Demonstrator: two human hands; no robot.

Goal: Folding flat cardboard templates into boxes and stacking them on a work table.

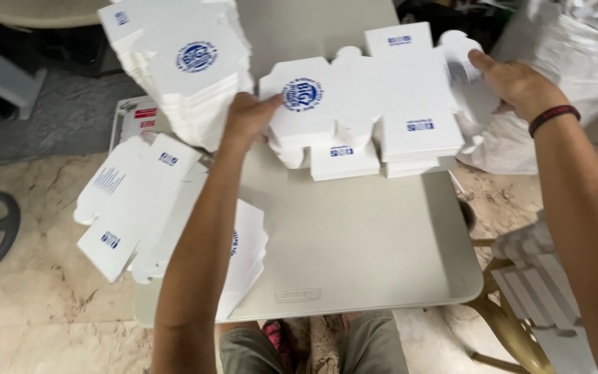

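On the pale grey plastic table [354,242], which fills the middle of the view, lie flat die-cut white carton blanks printed in blue. The tallest stack of blanks [181,66] stands at the table's far left corner, leaning a little toward the person. A looser, fanned heap of blanks [140,208] hangs over the table's left edge, several sheets jutting well past it above the marbled floor. Against the table's far edge sits the smaller pile [375,118] that both hands work on, its top blank lifted slightly off the rest.

The left hand [250,118] pinches the near-left flap of that top blank, fingers curled over the edge beside the round blue emblem. The right hand [517,83], a dark bracelet [554,118] at its wrist, grips the blank's rounded right tab, thumb on top, fingers closed under it as far as can be seen. To the table's right, crumpled white plastic wrapping [576,62] lies close behind that hand.

As I judge it, the fanned heap is the weak point: a brush from the left forearm could tip the overhanging sheets to the floor. The leaning stack could slide the same way if the table is jolted. Pulling the top blank unevenly could also drag the sheets beneath it askew.
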